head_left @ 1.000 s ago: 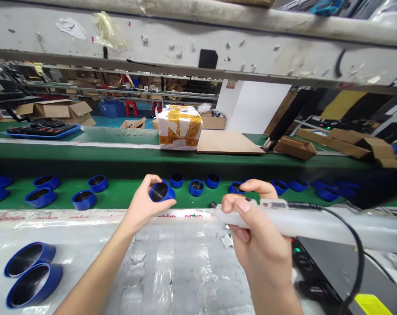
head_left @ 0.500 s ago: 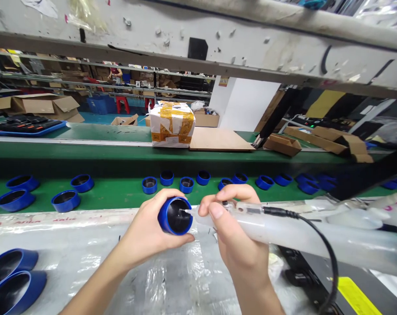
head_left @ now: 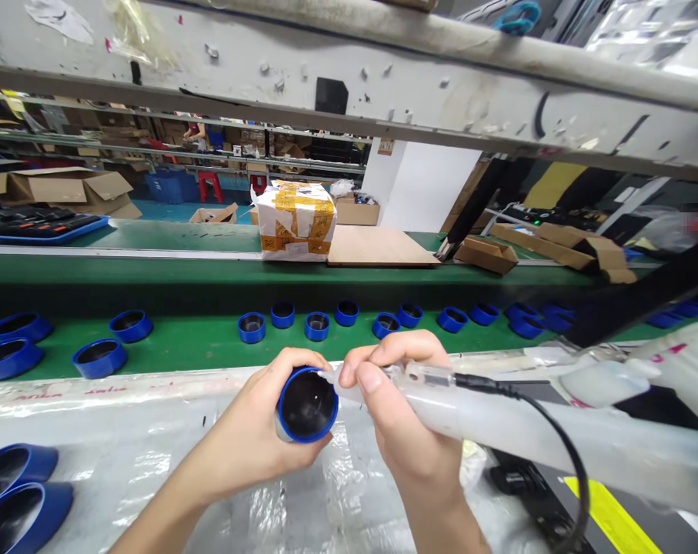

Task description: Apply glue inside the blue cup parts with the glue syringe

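Since half a second ago, the blue piece [head_left: 308, 406] has turned and come a little lower against the nozzle tip [head_left: 328, 376], so the tip, which was over the right side of the opening, is now at its upper right rim. One second ago, the piece and the tip were well apart. The left hand [head_left: 259, 435] grips the piece from its left side, fingers above and thumb below, with the black inside facing the camera. The right hand [head_left: 409, 419] is closed around the front of a translucent white tube [head_left: 515, 423], from which a black cord [head_left: 556, 431] curves down.

Both hands are above a worktable [head_left: 158, 423] covered with shiny, wrinkled plastic film. At its near left corner stand two other blue pieces [head_left: 57, 508], touching each other. Beyond the table edge, a green belt [head_left: 187, 342] carries many similar pieces [head_left: 317, 328], scattered from left to right. On the green ledge behind, a taped box [head_left: 298, 227] sits beside a flat brown board [head_left: 377, 246]. Farther in the room are shelves [head_left: 250, 146], a red stool [head_left: 210, 188] and a white pillar [head_left: 429, 173].
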`<state>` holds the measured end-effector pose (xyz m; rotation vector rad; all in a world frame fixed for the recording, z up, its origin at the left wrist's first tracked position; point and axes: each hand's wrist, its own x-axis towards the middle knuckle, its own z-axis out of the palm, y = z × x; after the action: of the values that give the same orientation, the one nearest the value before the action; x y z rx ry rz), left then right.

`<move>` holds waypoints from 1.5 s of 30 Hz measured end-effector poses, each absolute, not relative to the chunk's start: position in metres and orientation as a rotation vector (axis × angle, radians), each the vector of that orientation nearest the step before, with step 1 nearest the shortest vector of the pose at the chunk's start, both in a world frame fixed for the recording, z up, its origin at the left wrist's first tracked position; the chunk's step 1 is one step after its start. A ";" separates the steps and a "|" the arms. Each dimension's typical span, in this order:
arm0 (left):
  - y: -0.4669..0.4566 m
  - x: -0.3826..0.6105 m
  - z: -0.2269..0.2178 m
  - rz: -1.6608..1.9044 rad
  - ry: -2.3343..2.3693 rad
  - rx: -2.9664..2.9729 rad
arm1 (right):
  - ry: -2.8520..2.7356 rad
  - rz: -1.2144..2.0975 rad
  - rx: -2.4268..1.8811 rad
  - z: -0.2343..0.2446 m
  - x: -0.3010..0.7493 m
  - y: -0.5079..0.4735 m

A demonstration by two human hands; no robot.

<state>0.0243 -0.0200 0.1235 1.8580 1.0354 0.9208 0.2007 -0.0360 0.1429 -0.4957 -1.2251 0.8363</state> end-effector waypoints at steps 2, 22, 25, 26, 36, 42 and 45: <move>-0.021 0.025 0.122 0.914 1.033 1.875 | -1.271 0.781 -0.520 0.142 0.202 -0.037; -0.016 0.022 0.128 0.935 1.046 1.965 | -1.346 0.592 -0.670 0.142 0.208 -0.039; -0.016 0.020 0.128 0.950 1.059 1.966 | -1.365 0.561 -0.702 0.144 0.209 -0.039; -0.016 0.020 0.128 0.953 1.061 1.967 | -1.370 0.551 -0.712 0.145 0.208 -0.039; -0.014 0.013 0.130 0.997 1.079 2.001 | -1.414 0.561 -0.739 0.147 0.209 -0.039; -0.013 0.010 0.129 1.052 1.077 2.028 | -1.424 0.574 -0.767 0.147 0.208 -0.045; -0.014 0.009 0.131 1.046 1.093 2.025 | -1.428 0.602 -0.793 0.146 0.207 -0.047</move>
<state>0.0090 -0.0139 0.1310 2.0251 1.0934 1.0460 0.2070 -0.0469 0.1459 -0.7934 -1.4277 0.6018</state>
